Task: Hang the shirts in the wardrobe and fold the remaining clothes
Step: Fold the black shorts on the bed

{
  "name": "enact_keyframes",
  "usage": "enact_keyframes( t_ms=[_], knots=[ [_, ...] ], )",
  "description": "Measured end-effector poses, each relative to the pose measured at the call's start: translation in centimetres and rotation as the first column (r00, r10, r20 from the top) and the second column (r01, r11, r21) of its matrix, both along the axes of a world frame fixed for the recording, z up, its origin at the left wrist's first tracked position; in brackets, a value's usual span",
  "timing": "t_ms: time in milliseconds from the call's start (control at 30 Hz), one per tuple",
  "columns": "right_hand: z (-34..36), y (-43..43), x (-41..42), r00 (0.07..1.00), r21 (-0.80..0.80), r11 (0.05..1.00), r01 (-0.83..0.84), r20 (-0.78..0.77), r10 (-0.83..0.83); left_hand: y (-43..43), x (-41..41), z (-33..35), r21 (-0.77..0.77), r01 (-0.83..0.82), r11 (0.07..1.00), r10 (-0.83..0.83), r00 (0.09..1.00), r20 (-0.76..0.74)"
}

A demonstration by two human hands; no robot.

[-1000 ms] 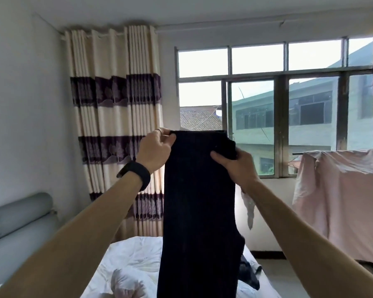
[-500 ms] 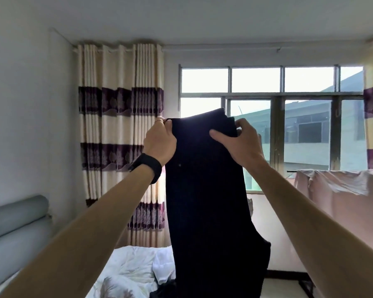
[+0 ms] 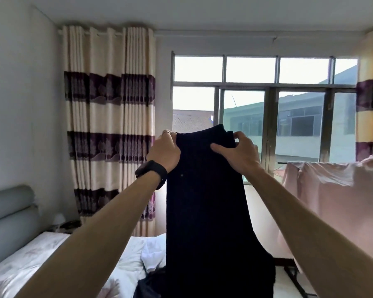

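Daylight floods in through the window (image 3: 265,100) straight ahead — the upper panes are blown out to white, with no sky detail. The dark garment (image 3: 209,211), backlit, reads as a nearly flat black shape; its weave and folds barely show. The wall (image 3: 19,104) to the left sits in soft, even grey light without hard shadows. Wide-angle distortion bends the ceiling line and the curtain (image 3: 110,125) edges, and both forearms stretch large and slightly soft at the bottom corners — the overall frame is mildly hazy.
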State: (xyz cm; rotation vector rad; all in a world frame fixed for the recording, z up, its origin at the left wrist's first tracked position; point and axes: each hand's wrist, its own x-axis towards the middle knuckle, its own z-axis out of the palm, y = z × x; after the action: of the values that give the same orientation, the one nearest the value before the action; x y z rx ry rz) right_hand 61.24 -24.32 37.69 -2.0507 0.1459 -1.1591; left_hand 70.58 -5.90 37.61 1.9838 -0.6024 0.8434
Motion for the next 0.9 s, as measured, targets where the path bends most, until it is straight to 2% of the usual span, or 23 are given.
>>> enact_keyframes(
  t_ms=[200, 333, 433, 633, 767, 900],
  knots=[
    [-4.7, -4.0, 7.1, 0.996, 0.001, 0.997, 0.073, -0.059, -0.072, -5.1, 8.2, -4.1, 0.006, 0.015, 1.000, -0.015, 0.996, -0.089],
    [-9.6, -7.4, 15.0, 0.981, -0.020, 0.988, 0.150, -0.123, -0.152, -9.1, 16.7, -8.9, 0.008, 0.029, 1.000, -0.027, 0.978, -0.205],
    [-14.4, -10.1, 21.4, 0.958, -0.056, 0.984, 0.167, -0.226, -0.176, -11.9, 23.6, -13.9, 0.017, 0.081, 0.997, -0.072, 0.954, -0.292],
    [-27.8, -14.8, 30.1, 0.889, 0.022, 0.995, 0.099, -0.451, -0.079, -15.6, 33.4, -27.8, 0.052, 0.188, 0.981, -0.144, 0.876, -0.461],
    [-38.0, -16.1, 30.6, 0.818, 0.027, 0.996, 0.081, -0.573, -0.051, -15.6, 33.7, -39.1, 0.065, 0.270, 0.961, -0.192, 0.813, -0.550],
    [-50.5, -15.4, 26.2, 0.745, -0.062, 0.997, 0.041, -0.663, -0.072, -12.5, 27.2, -51.0, 0.101, 0.320, 0.942, -0.202, 0.781, -0.591]
  ],
)
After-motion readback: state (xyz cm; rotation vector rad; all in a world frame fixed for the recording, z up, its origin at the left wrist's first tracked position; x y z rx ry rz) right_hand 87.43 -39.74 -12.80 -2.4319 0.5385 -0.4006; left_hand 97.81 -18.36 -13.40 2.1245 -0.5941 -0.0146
